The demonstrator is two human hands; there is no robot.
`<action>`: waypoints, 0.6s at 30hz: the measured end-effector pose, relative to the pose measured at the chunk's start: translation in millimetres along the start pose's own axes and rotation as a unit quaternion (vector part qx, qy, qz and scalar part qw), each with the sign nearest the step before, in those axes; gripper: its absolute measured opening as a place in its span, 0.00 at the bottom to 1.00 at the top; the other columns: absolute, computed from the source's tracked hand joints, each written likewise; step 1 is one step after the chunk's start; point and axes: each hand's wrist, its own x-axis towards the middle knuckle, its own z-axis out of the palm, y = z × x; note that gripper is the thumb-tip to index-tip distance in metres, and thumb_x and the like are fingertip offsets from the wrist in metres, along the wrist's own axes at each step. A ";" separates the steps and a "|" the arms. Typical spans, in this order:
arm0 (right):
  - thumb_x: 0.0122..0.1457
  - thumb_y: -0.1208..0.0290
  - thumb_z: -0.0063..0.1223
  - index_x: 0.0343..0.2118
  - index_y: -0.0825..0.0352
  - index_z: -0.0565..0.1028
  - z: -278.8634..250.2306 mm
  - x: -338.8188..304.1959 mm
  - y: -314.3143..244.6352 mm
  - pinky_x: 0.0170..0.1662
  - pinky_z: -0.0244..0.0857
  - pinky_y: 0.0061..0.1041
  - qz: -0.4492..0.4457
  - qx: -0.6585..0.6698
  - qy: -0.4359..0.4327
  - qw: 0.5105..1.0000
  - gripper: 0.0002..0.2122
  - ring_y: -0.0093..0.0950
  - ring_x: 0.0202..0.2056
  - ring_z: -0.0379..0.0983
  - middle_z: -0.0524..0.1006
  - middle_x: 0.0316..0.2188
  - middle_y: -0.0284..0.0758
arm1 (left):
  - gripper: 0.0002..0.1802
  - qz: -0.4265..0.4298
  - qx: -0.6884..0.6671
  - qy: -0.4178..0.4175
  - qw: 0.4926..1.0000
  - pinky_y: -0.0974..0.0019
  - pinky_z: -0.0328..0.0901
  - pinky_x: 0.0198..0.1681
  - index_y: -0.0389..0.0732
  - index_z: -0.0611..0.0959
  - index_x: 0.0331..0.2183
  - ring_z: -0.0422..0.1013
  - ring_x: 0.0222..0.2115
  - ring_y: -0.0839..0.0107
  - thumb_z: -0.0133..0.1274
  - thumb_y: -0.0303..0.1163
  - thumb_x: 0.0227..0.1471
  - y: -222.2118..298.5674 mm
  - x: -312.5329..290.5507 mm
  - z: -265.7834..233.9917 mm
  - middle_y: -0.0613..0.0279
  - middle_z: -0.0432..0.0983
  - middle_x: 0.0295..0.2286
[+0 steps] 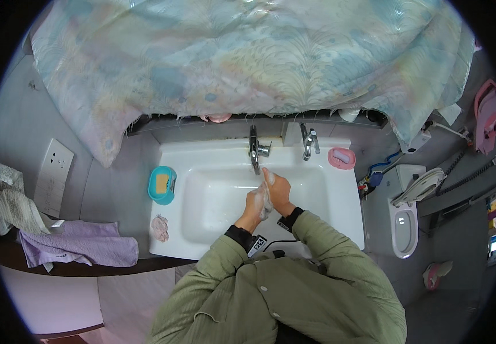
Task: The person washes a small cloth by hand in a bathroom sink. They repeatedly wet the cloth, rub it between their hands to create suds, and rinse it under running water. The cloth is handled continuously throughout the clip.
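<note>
White sink (340, 229) sits directly beneath both hands; its basin holds traces of foam and nothing else that can be made out. Left hand (256, 205) and right hand (278, 192) are pressed together over the basin, lathered, palms and fingers rubbing against one another; neither grip closes on any object. Chrome tap (254, 150) stands just beyond the fingertips, its spout reaching toward them. Teal soap dish (162, 184), left of the hands on the sink rim, holds a yellow bar. Pink soap dish (341, 157), beyond and to the right, holds a pale bar. A second small tap (307, 142) stands between it and the main tap. A pinkish scrubber (159, 227) lies on the near left rim. Room: grey walls, patterned curtain (248, 63) hanging above the sink, purple towel (81, 243) far left, toilet (405, 221) to the right
</note>
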 end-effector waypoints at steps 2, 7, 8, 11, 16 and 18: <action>0.56 0.57 0.46 0.20 0.66 0.74 -0.9 1.4 -1.5 0.25 0.61 0.38 -0.056 -0.051 0.035 0.997 0.17 0.48 0.21 0.67 0.71 0.16 0.46 | 0.20 0.053 -0.012 0.062 0.997 0.66 0.58 0.17 0.39 0.72 0.21 0.63 0.15 0.72 0.46 0.45 0.54 -1.3 3.0 -1.4 0.65 0.65 0.16; 0.53 0.69 0.50 0.40 0.57 0.73 -12.4 4.7 -1.2 0.26 0.63 0.41 -0.175 -0.071 0.000 0.982 0.10 0.43 0.24 0.71 0.74 0.24 0.42 | 0.20 0.032 0.007 0.043 0.999 0.69 0.62 0.22 0.33 0.75 0.32 0.68 0.23 0.72 0.47 0.44 0.54 -7.7 4.6 -1.9 0.62 0.71 0.23; 0.52 0.69 0.50 0.39 0.57 0.73 -15.4 9.3 0.1 0.27 0.63 0.41 -0.112 -0.072 -0.015 0.991 0.10 0.43 0.24 0.71 0.74 0.23 0.42 | 0.19 0.051 -0.025 0.010 0.998 0.70 0.62 0.22 0.33 0.75 0.32 0.68 0.23 0.74 0.47 0.42 0.54 -9.2 5.1 0.3 0.63 0.71 0.24; 0.52 0.69 0.50 0.39 0.56 0.74 -17.6 9.7 3.1 0.28 0.63 0.39 -0.067 -0.079 -0.028 0.994 0.10 0.42 0.24 0.72 0.74 0.21 0.41 | 0.16 0.033 -0.012 0.008 0.999 0.69 0.57 0.18 0.33 0.75 0.24 0.63 0.17 0.75 0.46 0.37 0.54 -9.1 6.3 1.2 0.65 0.67 0.19; 0.55 0.63 0.45 0.36 0.56 0.75 -3.3 -10.9 13.6 0.28 0.63 0.38 -0.168 -0.099 0.000 0.981 0.09 0.43 0.24 0.70 0.72 0.20 0.42 | 0.17 0.060 -0.069 0.015 0.996 0.69 0.55 0.17 0.37 0.75 0.26 0.59 0.16 0.78 0.47 0.42 0.54 -6.9 0.0 4.6 0.69 0.64 0.17; 0.56 0.60 0.44 0.37 0.58 0.74 -4.1 -5.4 21.9 0.27 0.62 0.39 -0.107 -0.072 0.003 0.992 0.11 0.44 0.24 0.70 0.72 0.20 0.43 | 0.18 0.027 -0.004 0.004 1.000 0.69 0.54 0.16 0.38 0.75 0.26 0.59 0.15 0.77 0.47 0.44 0.54 -3.6 -8.7 5.7 0.69 0.64 0.17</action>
